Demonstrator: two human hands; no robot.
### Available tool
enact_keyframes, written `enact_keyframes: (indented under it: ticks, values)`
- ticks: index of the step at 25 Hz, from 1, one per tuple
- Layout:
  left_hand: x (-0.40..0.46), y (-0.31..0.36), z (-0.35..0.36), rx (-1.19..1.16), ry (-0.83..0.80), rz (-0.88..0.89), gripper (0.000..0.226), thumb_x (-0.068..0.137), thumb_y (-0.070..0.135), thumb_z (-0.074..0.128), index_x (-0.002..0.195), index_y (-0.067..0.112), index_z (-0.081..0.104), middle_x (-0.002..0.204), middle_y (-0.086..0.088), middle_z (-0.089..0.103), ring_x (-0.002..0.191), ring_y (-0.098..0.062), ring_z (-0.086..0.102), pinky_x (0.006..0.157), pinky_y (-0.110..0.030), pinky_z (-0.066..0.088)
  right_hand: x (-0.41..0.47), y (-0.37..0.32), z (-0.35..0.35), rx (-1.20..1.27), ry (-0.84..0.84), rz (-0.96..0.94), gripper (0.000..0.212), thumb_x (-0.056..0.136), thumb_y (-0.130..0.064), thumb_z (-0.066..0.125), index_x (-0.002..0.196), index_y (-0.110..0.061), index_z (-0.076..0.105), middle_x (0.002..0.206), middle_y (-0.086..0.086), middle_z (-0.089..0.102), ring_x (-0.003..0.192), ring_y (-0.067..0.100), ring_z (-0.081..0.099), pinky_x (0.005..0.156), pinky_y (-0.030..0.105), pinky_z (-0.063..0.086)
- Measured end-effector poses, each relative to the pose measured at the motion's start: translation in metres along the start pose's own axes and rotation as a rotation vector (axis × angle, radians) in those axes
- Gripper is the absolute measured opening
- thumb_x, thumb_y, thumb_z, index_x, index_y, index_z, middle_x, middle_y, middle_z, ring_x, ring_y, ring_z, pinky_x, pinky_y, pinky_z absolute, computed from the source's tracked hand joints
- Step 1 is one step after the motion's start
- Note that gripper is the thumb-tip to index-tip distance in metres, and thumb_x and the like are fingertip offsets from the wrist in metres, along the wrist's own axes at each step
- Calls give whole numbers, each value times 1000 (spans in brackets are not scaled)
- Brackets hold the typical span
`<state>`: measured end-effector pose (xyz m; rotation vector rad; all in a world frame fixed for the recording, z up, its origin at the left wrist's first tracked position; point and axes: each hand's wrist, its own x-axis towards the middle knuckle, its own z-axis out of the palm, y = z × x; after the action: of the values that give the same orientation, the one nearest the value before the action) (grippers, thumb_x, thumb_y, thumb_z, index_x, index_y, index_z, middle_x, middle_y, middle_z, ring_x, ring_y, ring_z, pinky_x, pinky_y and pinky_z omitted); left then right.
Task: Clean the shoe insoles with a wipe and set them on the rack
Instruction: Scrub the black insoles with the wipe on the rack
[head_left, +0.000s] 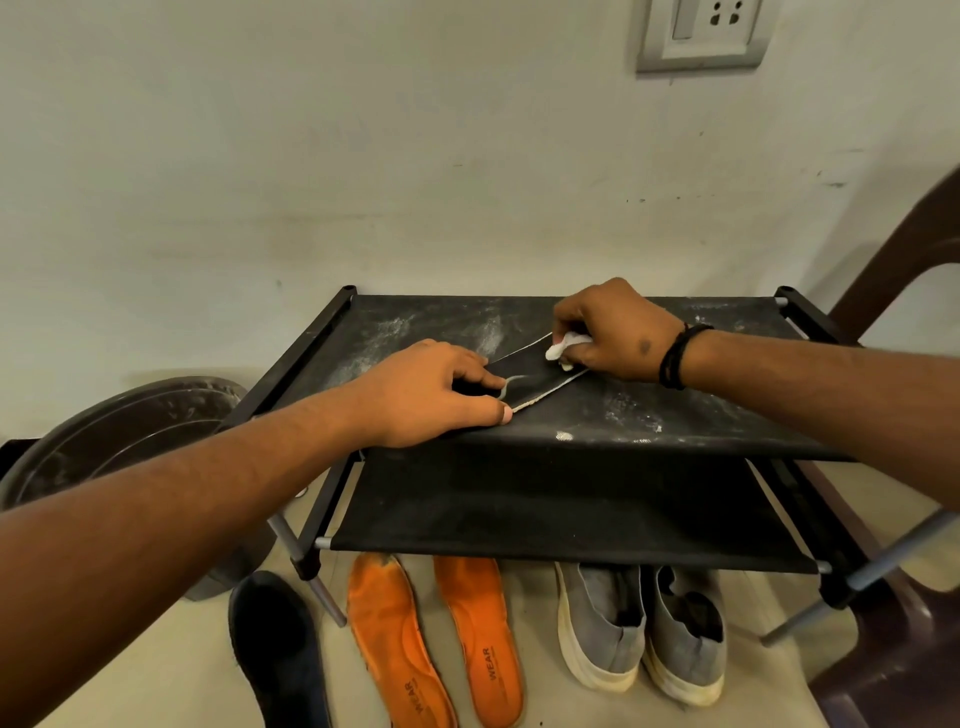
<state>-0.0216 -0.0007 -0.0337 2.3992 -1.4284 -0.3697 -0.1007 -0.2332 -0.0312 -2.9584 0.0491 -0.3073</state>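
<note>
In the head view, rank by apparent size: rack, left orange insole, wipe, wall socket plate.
1. rack
2. left orange insole
3. wall socket plate, cut off by the frame's top edge
4. wipe, mostly hidden in the right hand

Matt black cloth rack shelf (649, 410), dusted white; grey metal tubes (893, 558); orange foam-like insoles (395, 644); grey suede-like shoes (602, 618).
</note>
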Motion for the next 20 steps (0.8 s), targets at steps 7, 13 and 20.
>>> enact_keyframes:
  ticks: [7,13,20]
  values:
    - [1,-1,1,-11,-2,12,47,92,51,62,134,30,64,151,6,49,136,-9,44,93,-17,30,-2,-3,-5,-75,-130,-4,8,87,-15,65,86,-11,71,82,-1,65,67,9,54,56,17,38]
    - [1,0,0,-12,4,9,47,92,50,62,134,30,64,150,6,50,133,-9,46,88,-16,29,0,-13,-4,-158,-160,-22,22,91,-18,64,111,-13,71,112,5,69,101,20,64,81,24,49]
    - [2,-2,1,-17,3,7,47,92,51,63,134,30,64,152,5,48,135,-11,45,97,-23,30,-1,-13,-4,-123,-169,-20,19,89,-14,66,107,-13,73,107,4,70,94,18,64,81,25,52]
